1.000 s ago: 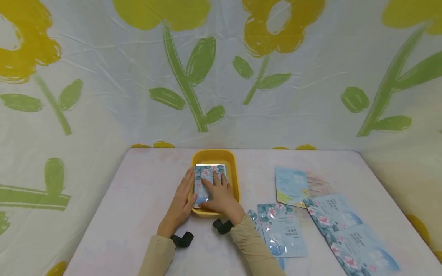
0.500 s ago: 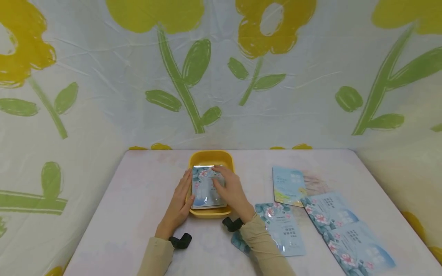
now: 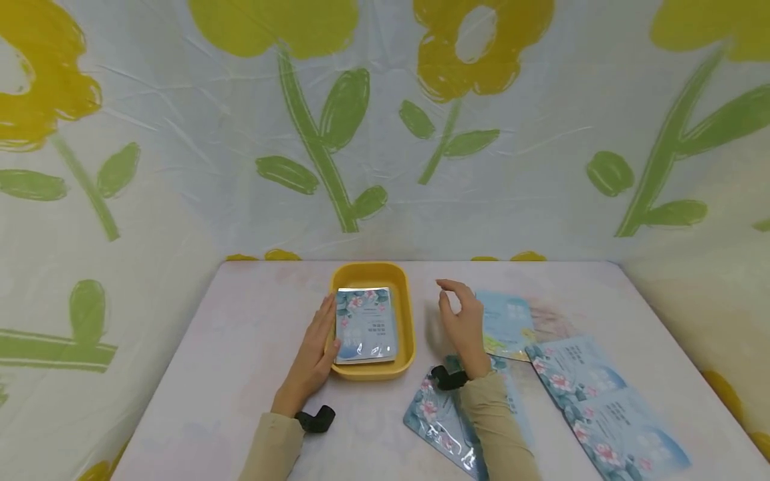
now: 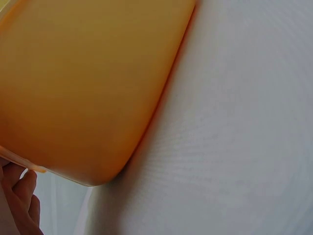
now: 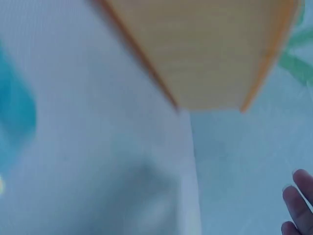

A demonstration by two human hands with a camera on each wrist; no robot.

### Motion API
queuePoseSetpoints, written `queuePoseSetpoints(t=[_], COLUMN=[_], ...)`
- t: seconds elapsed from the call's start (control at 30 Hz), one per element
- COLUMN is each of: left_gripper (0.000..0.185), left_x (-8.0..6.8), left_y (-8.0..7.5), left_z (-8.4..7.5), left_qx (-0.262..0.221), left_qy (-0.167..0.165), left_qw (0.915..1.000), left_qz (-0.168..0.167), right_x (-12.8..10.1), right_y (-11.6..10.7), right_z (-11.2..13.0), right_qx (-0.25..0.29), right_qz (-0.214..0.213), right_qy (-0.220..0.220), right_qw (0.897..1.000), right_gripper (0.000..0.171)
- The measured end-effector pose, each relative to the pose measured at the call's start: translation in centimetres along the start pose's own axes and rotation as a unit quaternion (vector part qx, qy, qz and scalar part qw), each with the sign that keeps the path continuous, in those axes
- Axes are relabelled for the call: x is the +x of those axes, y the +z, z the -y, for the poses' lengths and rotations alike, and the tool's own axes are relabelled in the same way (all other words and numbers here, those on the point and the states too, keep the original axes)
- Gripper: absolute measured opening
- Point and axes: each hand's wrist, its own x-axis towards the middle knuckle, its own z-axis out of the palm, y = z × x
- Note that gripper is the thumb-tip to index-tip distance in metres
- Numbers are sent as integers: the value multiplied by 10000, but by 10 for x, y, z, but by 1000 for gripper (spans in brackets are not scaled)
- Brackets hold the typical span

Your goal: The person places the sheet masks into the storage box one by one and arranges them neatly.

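Observation:
A yellow plastic tray (image 3: 409, 314) sits mid-table with a stack of floral blue packets (image 3: 365, 325) inside it. My left hand (image 3: 317, 347) rests flat against the tray's left rim, fingers straight. In the left wrist view the tray's orange-yellow wall (image 4: 93, 83) fills the frame, with my fingertips (image 4: 19, 196) at its lower corner. My right hand (image 3: 460, 317) hovers above the table just right of the tray, fingers loosely curled and holding nothing. It is over a light blue packet (image 3: 511, 324). The right wrist view is blurred, showing the tray wall (image 5: 205, 49).
More floral packets lie on the table: one under my right forearm (image 3: 436, 421) and two overlapping at the right (image 3: 601, 401). A flower-patterned cloth (image 3: 385, 133) hangs behind and at both sides of the table. Bare tabletop (image 3: 240, 334) lies left of the tray.
My right hand has lifted off the packets in the tray and moved right, over the table. The left hand has stayed at the tray's left rim.

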Motion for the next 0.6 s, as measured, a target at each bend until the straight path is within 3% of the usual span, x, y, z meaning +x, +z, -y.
queuePoseSetpoints(t=[0.13,0.33,0.5,0.6], left_gripper=[71,70,69,71], left_x=[-1,-1,-1,-1], left_y=[0,0,-1,0], left_z=[1,4,2,1], left_qx=[5,53,9,26], left_qy=[-69,-124,-179,-189], left_qw=[10000,9999,9997,9997], left_qz=[44,90,142,151], right_x=[-2,-11,-17,-21], right_y=[-18,-46,-67,-74], right_z=[-17,-40,-51,-56], right_qx=[-335,-726,-1046,-1523], right_qz=[-293,-607,-599,-374], right_qy=[697,1811,2588,3054], right_qw=[9966,9789,9584,9392], right_gripper=[25,29,35,46])
